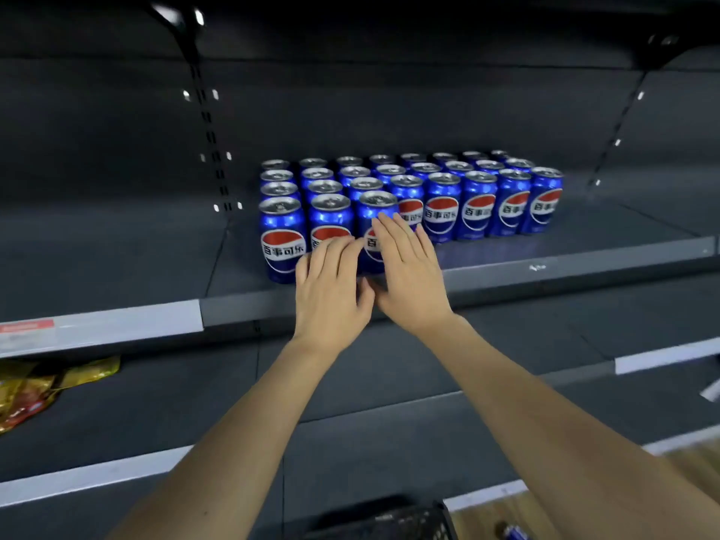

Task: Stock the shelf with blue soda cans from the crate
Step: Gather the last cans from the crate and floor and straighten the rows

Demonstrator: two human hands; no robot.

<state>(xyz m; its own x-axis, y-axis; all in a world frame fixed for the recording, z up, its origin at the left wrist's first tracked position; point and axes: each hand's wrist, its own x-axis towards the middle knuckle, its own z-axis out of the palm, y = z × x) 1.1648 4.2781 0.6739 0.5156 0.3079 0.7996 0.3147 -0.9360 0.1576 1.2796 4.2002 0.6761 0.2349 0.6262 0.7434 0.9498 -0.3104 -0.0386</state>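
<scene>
Several blue soda cans [442, 206] with a red, white and blue logo stand in rows on the dark shelf [545, 267]. Three cans form a short front row at the left; the leftmost [281, 237] stands uncovered. My left hand [331, 284] lies with straight fingers against the front of the middle can [331, 214]. My right hand [409, 267] lies flat against the third can [376, 212], fingertips near its top. Neither hand grips anything. The top edge of a black crate [393, 520] shows at the bottom.
The same shelf extends bare to the left and right of the cans. A lower shelf [156, 403] holds a yellow snack bag [35, 387] at the far left. A wooden floor [506, 516] with a blue can [514, 533] on it shows bottom right.
</scene>
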